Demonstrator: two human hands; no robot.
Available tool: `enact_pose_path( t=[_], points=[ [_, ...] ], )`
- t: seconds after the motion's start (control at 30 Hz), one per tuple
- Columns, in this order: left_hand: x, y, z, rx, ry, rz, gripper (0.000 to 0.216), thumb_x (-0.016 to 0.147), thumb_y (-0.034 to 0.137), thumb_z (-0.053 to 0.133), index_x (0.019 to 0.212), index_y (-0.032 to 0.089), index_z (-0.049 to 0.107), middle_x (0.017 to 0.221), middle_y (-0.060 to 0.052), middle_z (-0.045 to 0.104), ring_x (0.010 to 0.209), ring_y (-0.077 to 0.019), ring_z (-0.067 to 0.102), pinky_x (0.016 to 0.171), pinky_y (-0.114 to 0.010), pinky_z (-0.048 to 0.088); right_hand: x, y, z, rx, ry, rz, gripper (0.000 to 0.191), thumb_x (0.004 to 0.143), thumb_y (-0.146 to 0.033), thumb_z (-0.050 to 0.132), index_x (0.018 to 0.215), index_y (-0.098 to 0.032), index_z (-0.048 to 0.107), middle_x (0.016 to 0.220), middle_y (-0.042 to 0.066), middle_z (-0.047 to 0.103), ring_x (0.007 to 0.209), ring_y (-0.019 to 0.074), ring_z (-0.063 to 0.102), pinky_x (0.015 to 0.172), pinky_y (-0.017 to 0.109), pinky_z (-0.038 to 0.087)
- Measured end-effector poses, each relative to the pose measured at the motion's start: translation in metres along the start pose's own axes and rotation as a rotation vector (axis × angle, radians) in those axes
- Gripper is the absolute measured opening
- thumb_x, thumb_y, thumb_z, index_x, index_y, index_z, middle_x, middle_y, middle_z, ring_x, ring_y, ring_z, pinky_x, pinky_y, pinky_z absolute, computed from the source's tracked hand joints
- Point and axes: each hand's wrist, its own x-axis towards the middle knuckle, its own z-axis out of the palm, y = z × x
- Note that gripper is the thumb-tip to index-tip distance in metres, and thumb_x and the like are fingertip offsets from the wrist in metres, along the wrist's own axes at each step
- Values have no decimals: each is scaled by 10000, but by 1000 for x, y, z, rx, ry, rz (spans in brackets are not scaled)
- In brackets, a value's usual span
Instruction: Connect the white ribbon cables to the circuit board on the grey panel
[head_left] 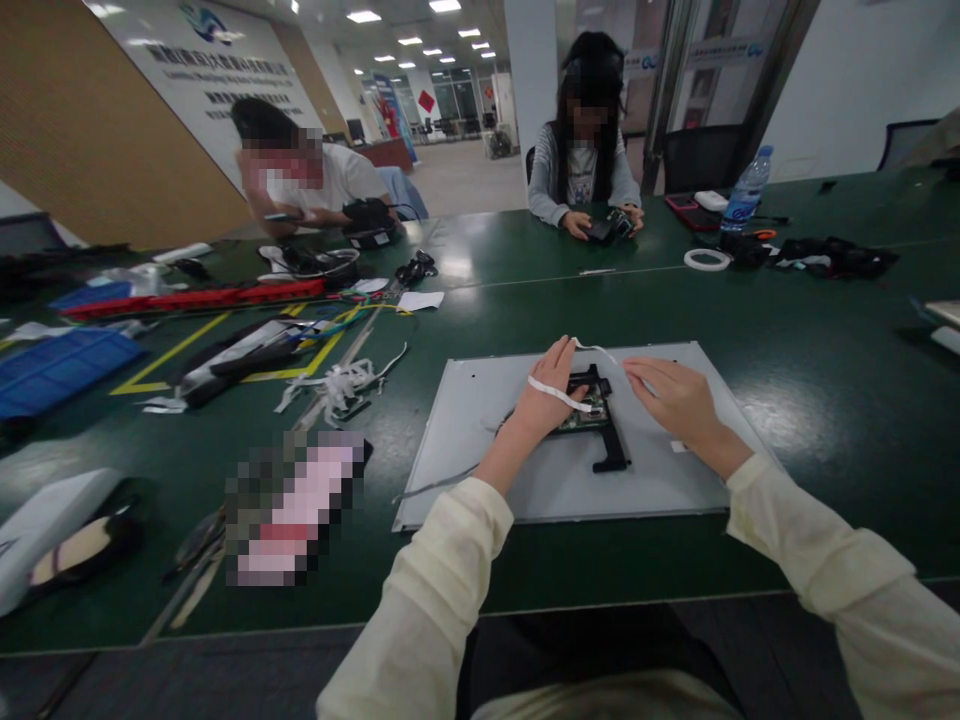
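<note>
A grey metal panel [645,480] lies flat on the dark green table [825,400] in front of me. On its middle sits a small green circuit board [583,415] with a black bracket [611,440]. My left hand [546,390] rests on the board, with a white strip of tape [559,392] draped across its back and its fingers closed round the strip's far end. My right hand [667,395] lies just right of the board, fingers curled together, touching the panel. What it pinches, if anything, is hidden.
White tape scraps [337,385], black parts and red and blue trays [60,365] crowd the left side. A tape roll [706,259] and a water bottle [746,190] stand far right. Two other people sit across the table, handling black devices.
</note>
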Motion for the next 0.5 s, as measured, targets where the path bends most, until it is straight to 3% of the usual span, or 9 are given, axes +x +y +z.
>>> enact_pose_path(
  t=[0.17, 0.5],
  points=[
    [0, -2, 2, 15, 4, 59, 612, 839, 230, 530, 1399, 89, 326, 1484, -184, 347, 1393, -250, 307, 1142, -433, 291, -5, 0, 6, -6, -168, -96, 270, 919, -182, 451, 1061, -180, 680, 1107, 72, 690, 1007, 198, 648, 909, 360, 512],
    [-1, -3, 4, 15, -98, 71, 379, 906, 245, 472, 1272, 151, 498, 1332, -140, 549, 1264, -214, 496, 1065, -394, 404, -10, 0, 2, 2, -243, -105, 261, 896, -154, 484, 1060, -179, 686, 1082, 92, 694, 998, 218, 651, 875, 379, 524]
  ],
)
